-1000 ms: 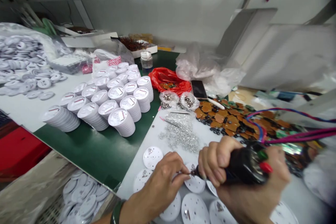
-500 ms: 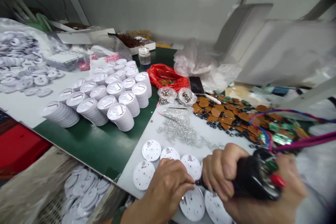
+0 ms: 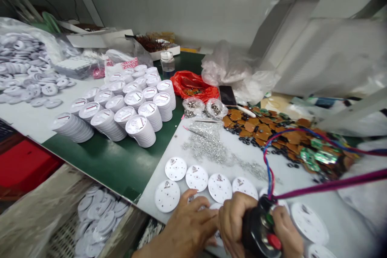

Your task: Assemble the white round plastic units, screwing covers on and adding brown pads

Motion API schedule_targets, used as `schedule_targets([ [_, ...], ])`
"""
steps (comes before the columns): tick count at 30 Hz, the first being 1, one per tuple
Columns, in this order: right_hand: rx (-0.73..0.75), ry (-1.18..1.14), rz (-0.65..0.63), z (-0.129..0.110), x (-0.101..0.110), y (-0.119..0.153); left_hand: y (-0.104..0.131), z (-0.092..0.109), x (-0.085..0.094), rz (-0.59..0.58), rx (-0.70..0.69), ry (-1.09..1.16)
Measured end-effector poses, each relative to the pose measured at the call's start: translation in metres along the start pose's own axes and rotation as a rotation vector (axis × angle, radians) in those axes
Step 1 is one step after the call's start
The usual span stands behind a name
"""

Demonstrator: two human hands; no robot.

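My right hand (image 3: 236, 221) is wrapped round a black electric screwdriver (image 3: 260, 229) with a green and a red button, its cords rising to the right. The tool's tip is hidden behind my fingers. My left hand (image 3: 187, 223) lies beside it over the white discs, fingers bent and partly spread; anything under its fingertips is hidden. Several white round discs (image 3: 219, 188) with small holes lie in rows on the white board, some with a small metal piece near the edge. Behind them is a heap of tiny silvery screws (image 3: 208, 141) with tweezers (image 3: 193, 132) on it.
Stacked white discs (image 3: 140, 127) stand on the green mat (image 3: 121, 169). Brown and green boards (image 3: 272, 133) are piled right, near a phone (image 3: 227, 96), a red bag (image 3: 193, 84) and a bottle (image 3: 167, 64). Loose white parts (image 3: 27, 76) lie far left; a crate of discs (image 3: 101, 217) is below.
My right hand and the screwdriver have moved left, and the tool is now more upright. My left hand has shifted slightly and its fingers have spread. More discs show at the right.
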State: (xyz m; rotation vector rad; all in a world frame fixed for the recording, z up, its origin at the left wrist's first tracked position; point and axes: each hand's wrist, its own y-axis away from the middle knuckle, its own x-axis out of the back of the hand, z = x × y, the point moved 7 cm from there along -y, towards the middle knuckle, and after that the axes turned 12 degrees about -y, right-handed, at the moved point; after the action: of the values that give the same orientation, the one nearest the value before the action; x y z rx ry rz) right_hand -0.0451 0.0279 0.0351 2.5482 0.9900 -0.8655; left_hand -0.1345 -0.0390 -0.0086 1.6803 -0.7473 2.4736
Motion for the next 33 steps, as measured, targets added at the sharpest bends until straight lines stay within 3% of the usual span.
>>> schedule_targets([
  [6,0.143,0.028,0.118,-0.004,0.008,0.002,-0.004,0.001,0.004,-0.02,-0.003,-0.029],
  [13,0.122,0.055,0.096,-0.001,0.01,0.005,0.0,0.0,-0.002,0.002,0.033,0.018],
  [17,0.025,0.086,0.027,0.001,0.003,0.006,0.002,-0.002,-0.004,0.084,0.012,0.01],
  [20,-0.019,0.096,-0.053,0.0,-0.007,0.004,0.003,-0.003,-0.006,0.078,-0.003,0.009],
  [28,-0.033,0.148,-0.153,0.006,-0.021,-0.004,0.007,-0.003,-0.015,0.053,0.016,-0.01],
  [33,0.005,0.158,-0.225,0.001,-0.033,-0.002,0.004,-0.007,-0.015,0.167,-0.032,0.039],
])
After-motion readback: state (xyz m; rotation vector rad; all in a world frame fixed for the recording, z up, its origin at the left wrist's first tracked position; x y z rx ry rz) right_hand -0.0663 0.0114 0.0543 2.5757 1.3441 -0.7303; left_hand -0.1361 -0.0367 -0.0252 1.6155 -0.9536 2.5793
